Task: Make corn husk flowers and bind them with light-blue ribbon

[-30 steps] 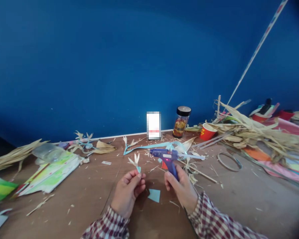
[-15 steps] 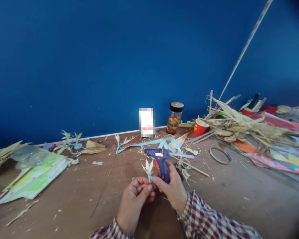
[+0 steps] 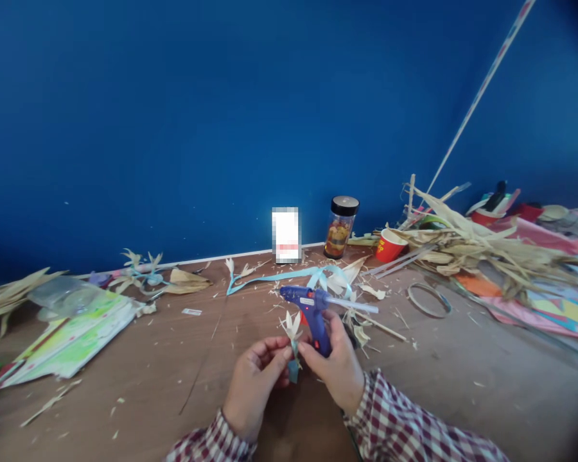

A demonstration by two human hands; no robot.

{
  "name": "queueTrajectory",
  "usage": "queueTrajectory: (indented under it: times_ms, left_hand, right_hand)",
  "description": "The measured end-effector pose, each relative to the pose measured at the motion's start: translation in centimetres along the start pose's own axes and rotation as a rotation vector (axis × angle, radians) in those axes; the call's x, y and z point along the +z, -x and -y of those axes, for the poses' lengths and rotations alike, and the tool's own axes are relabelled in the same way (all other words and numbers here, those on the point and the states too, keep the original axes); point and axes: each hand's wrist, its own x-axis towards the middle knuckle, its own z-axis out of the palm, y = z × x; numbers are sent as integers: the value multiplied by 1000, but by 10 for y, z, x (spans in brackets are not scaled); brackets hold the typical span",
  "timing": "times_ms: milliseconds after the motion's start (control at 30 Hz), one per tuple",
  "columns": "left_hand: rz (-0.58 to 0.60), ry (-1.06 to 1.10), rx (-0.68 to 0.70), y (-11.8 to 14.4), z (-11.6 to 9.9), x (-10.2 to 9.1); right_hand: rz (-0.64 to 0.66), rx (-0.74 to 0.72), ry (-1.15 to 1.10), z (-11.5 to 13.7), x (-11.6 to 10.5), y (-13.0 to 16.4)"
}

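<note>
A small pale husk flower (image 3: pixel 291 326) with pointed petals stands upright between my hands. My left hand (image 3: pixel 260 378) pinches its stem, which is wrapped in light blue ribbon. A short end of that blue ribbon (image 3: pixel 293 371) hangs below the fingers. My right hand (image 3: pixel 336 366) grips a blue-purple hot glue gun (image 3: pixel 313 314) by its handle, nozzle pointing left and a clear glue stick out of the back. The right thumb and fingertip reach toward the stem; whether they touch it I cannot tell. Behind the gun lies a long light blue ribbon (image 3: pixel 279 277) with a husk flower at its end.
A lidded jar (image 3: pixel 339 231), a red paper cup (image 3: pixel 389 245) and a bright blurred white rectangle (image 3: pixel 286 234) stand along the blue wall. Dried husks (image 3: pixel 462 247) heap at the right, near a hoop (image 3: pixel 429 300). A painted green-white sheet (image 3: pixel 72 337) lies left. Scraps litter the table (image 3: pixel 173 410).
The blue ribbon end now hangs below the left fingers, where it was wrapped at the stem before. The fingers have shifted slightly on the stem. The glue gun stays in my right hand.
</note>
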Motion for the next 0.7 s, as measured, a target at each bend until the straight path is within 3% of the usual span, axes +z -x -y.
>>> queueTrajectory:
  times_ms: [333,533,700]
  left_hand:
    - [37,-34,-10,-3,-2,-5]
    - [-37,172,-33,-6,-12,-15]
    - [-140,263,50,-17,-26,-33]
  right_hand:
    - [46,-31,43,1,3,6]
    - [26,17,-36,0,-5,5]
    - [184,38,-129,-1,-19,5]
